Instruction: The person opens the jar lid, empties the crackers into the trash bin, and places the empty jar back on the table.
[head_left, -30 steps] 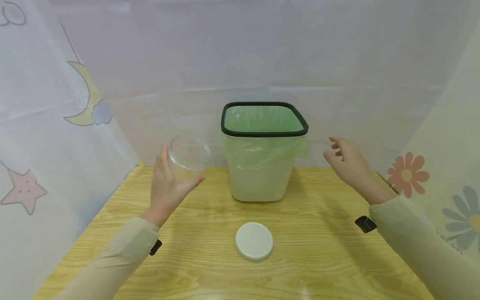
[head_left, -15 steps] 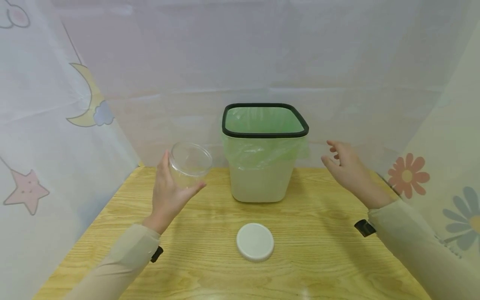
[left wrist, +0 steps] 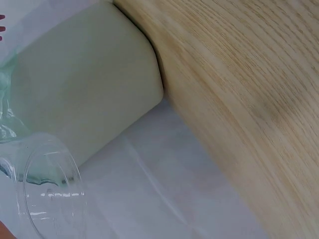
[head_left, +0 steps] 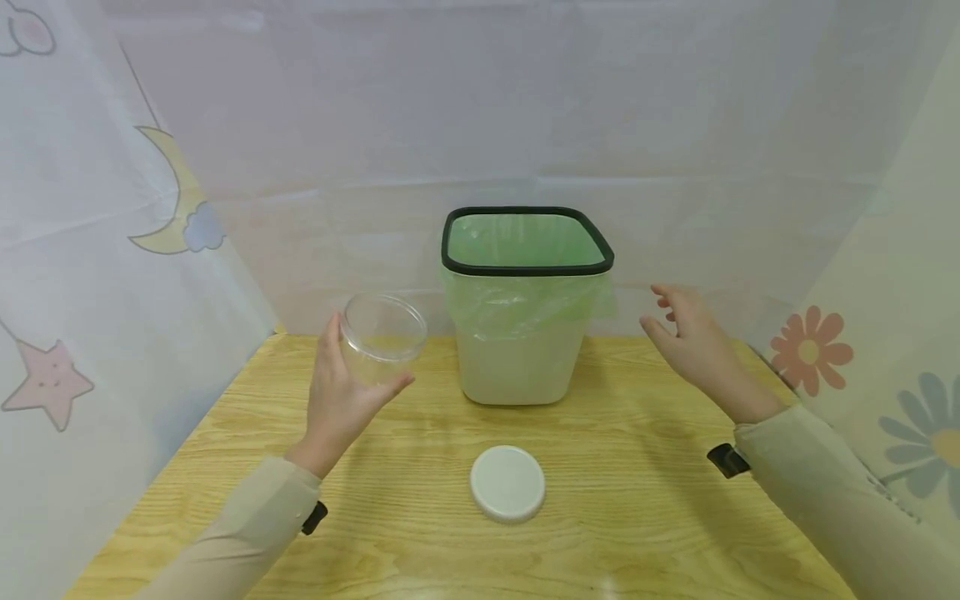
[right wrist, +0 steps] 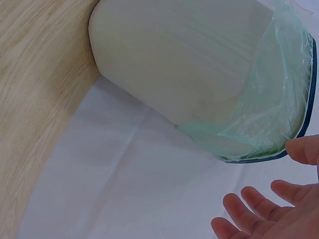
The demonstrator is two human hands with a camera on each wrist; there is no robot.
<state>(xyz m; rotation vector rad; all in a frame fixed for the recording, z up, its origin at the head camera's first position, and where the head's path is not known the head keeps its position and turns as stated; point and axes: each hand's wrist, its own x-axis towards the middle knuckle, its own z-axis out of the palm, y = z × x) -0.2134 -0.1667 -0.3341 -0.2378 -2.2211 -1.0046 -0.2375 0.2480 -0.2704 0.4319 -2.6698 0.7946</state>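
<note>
My left hand (head_left: 341, 396) holds a clear plastic jar (head_left: 382, 337) without a lid, raised left of the bin, thumb and fingers on its sides. The jar's rim tilts a little toward me. In the left wrist view the clear jar (left wrist: 52, 194) shows at the lower left, with most of the hand out of frame. My right hand (head_left: 693, 342) hangs in the air right of the bin, fingers loosely bent, holding nothing; the right wrist view shows that hand (right wrist: 279, 209) apart from the bin. A round white lid (head_left: 507, 483) lies flat on the table in front.
A pale trash bin (head_left: 517, 358) with a black rim and a green liner bag (head_left: 525, 300) stands at the table's back. The wooden table (head_left: 622, 517) meets white cloth walls (head_left: 360, 100) with printed stars, moon and flowers.
My left hand has lowered slightly with the clear jar. The right hand has shifted slightly down and left. The bin and lid stay in place.
</note>
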